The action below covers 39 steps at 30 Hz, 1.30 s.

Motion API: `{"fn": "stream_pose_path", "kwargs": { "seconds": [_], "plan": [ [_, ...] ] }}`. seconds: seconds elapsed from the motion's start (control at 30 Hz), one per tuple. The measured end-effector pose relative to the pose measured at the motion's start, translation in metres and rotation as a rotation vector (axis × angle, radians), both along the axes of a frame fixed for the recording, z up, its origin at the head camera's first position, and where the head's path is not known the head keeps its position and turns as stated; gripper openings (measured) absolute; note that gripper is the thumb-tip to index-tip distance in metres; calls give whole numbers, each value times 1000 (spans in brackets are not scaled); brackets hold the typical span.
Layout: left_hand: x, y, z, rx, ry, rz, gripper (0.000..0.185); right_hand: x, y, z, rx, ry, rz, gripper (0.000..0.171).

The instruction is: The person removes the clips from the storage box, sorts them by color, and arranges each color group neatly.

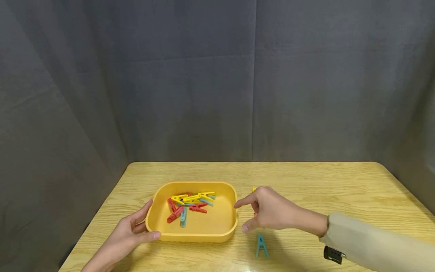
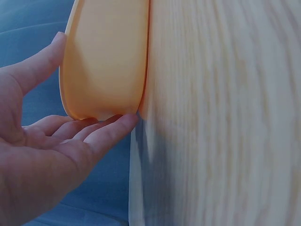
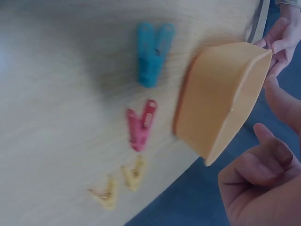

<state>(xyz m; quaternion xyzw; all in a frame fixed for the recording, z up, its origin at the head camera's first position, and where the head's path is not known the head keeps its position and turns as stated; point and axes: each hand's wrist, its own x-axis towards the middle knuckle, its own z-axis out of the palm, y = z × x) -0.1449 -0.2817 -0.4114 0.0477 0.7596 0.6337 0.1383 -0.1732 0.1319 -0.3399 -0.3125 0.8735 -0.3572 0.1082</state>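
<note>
Pegs lie loose on the wooden counter (image 1: pixel 306 181) just right of a yellow tray (image 1: pixel 200 236): a blue peg (image 1: pixel 261 245) nearest the front edge, a red peg (image 3: pixel 141 125) beyond it, and two yellow pegs (image 3: pixel 120 183) farther back, all seen best from the right wrist. In the head view the red one and the yellow ones are mostly hidden behind the right hand (image 1: pixel 268 209). The tray is a shallow rounded rectangle of plain matte plastic, sitting toward the left front of the counter, and it holds a small heap of more pegs (image 1: pixel 190 206) in red, yellow and blue. No writing or label can be read on anything.

The right hand hovers just beside the tray's right wall, above the loose pegs, palm down, forefinger pointing toward the tray and thumb lowered, the other fingers loosely curled; it holds nothing. Its forearm comes in from the right in a beige sleeve (image 1: pixel 374 241). The left hand (image 1: pixel 130 232) rests against the tray's left end, fingers (image 2: pixel 108 134) straight and close together at the base of the wall, thumb laid along the front corner.
</note>
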Motion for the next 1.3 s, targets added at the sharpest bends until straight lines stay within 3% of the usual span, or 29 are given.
{"fn": "stream_pose_path", "kwargs": {
  "seconds": [0.4, 0.67, 0.93, 1.3],
  "plan": [
    [0, 1, 0, 9, 17, -5, 99, -44, -56, 6, 117, 131, 131, 50],
    [0, 1, 0, 15, 15, -8, 98, -65, -81, -10, 186, 86, 195, 49],
    [0, 4, 0, 42, 17, -21, 97, -75, -100, -19, 322, 45, 155, 52],
    [0, 4, 0, 47, 22, -18, 99, -75, -112, -29, 445, 16, 126, 59]
  ]
}}
